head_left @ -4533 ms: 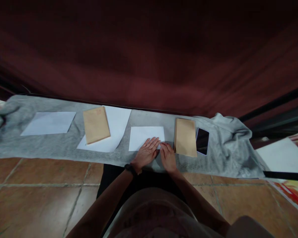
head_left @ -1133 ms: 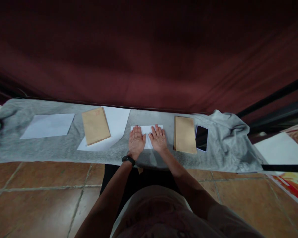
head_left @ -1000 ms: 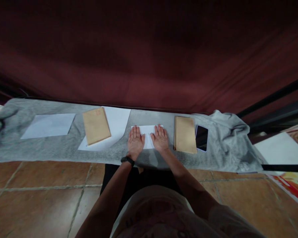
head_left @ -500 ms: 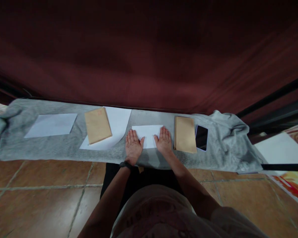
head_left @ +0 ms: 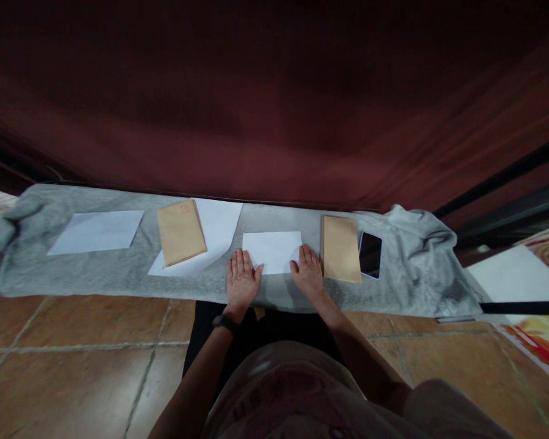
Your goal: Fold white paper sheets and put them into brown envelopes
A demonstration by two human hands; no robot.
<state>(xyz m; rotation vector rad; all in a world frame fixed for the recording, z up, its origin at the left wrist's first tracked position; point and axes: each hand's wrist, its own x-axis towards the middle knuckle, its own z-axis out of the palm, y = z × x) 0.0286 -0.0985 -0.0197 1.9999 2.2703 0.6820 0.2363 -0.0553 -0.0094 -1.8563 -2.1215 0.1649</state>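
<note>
Flanking white paper at near corners: left hand, right hand, flat.

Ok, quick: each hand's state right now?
Left hand: open, flat at the left corner of the white paper, holding nothing.
Right hand: open, flat at its right corner, holding nothing.

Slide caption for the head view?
Left hand and right hand rest flat at near corners of a white sheet on grey cloth.

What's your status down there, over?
Left hand open, flat at left edge of the white paper; right hand open at its right edge. Paper lies flat on grey cloth. Close by: brown envelope beside right hand, phone beyond.
</note>
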